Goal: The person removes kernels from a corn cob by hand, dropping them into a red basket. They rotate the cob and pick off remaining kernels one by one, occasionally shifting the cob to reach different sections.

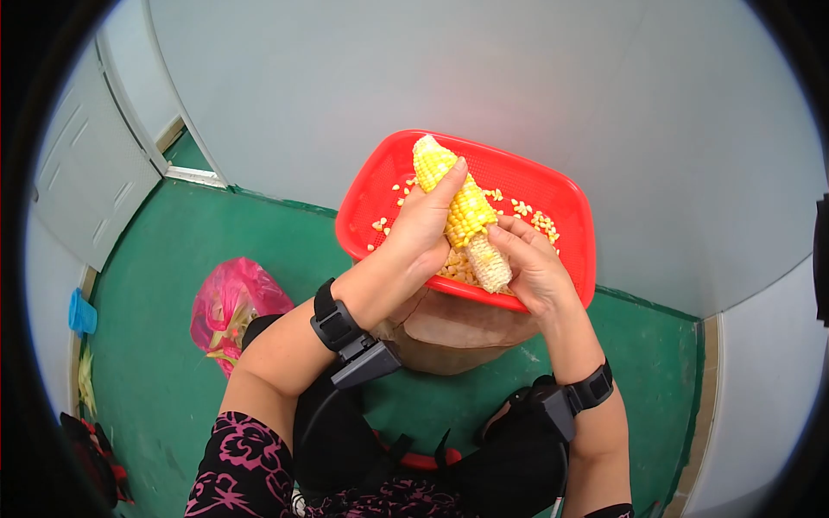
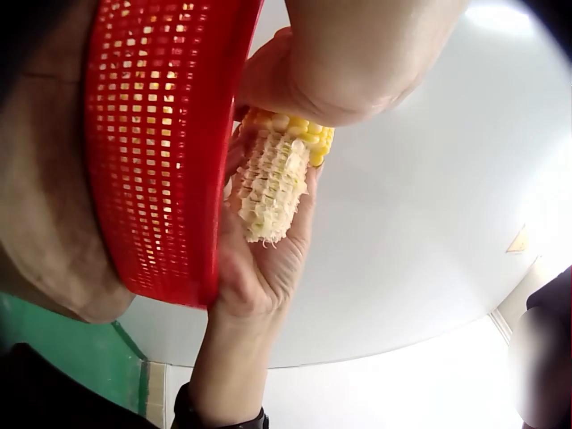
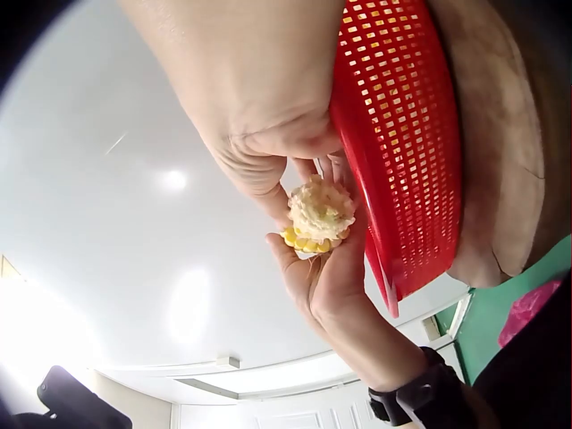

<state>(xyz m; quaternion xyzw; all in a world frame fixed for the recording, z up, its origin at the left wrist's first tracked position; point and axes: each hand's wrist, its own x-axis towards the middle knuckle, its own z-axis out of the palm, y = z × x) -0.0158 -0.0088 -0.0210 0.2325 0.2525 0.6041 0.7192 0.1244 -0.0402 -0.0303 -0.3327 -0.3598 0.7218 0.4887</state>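
Observation:
An ear of corn is held above a red basket; its far part bears yellow kernels and its near end is bare cob. The left hand grips the kernel-covered part, thumb along its top. At the edge between kernels and bare cob, the right hand has its thumb and fingers on the ear. Loose kernels lie in the basket below. In the right wrist view the bare cob end faces the camera, between both hands.
The basket stands on a brown round support. A pink plastic bag with husks is on the green floor at left. A blue container is by the left wall, husks near it. A grey wall rises behind the basket.

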